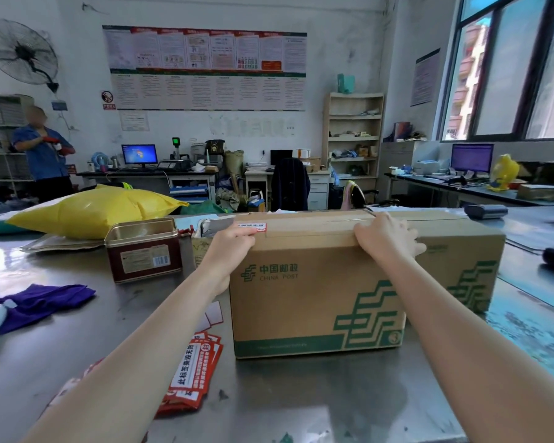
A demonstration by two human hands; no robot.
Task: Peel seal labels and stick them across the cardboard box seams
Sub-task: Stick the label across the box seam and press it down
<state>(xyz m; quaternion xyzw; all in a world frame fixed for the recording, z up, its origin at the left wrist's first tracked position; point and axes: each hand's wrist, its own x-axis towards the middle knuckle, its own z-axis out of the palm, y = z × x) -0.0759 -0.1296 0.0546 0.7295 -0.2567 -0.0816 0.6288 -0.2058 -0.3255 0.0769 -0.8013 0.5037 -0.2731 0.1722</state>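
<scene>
A brown China Post cardboard box (317,298) with green printing stands on the metal table. A red and white seal label (253,227) lies on the box's top left corner. My left hand (231,244) presses on that label at the left edge. My right hand (387,238) rests flat on the box's top front edge, near the taped middle seam. A stack of red and white seal label sheets (195,369) lies on the table beside my left forearm, partly hidden by it.
A dark red open tin (144,251) stands left of the box, with a yellow plastic bag (96,211) behind it. Purple cloth (42,302) lies at the far left. A person in blue (45,155) stands at the back left. Desks with monitors line the walls.
</scene>
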